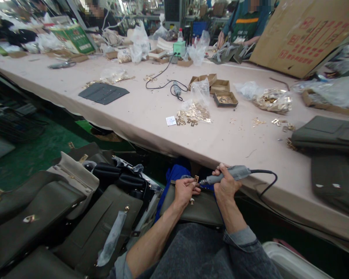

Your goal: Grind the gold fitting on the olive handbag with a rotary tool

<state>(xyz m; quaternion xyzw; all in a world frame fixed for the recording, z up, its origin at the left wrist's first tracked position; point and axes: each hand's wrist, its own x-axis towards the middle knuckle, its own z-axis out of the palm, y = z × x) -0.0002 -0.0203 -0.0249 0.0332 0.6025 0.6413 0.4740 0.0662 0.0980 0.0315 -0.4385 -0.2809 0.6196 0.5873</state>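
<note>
In the head view, my right hand (225,184) is wrapped round a grey electric screwdriver (232,173), whose tip points left. Its black cord runs off to the right. Facing it, my left hand (184,190) has its fingers pinched near the tip, at a small gold metal piece (197,178) on the upper edge of a dark olive bag (203,207). What exactly the left fingers hold is too small to make out. The bag lies on my lap, with a gold clasp (192,201) on its front.
Several olive bags (104,221) are piled at the left. Across the pink table (151,116) lie gold hardware (194,112), small boxes (225,99), a second screwdriver (177,89) and a dark panel (103,93). More bags (325,133) lie right. A person (246,23) is opposite.
</note>
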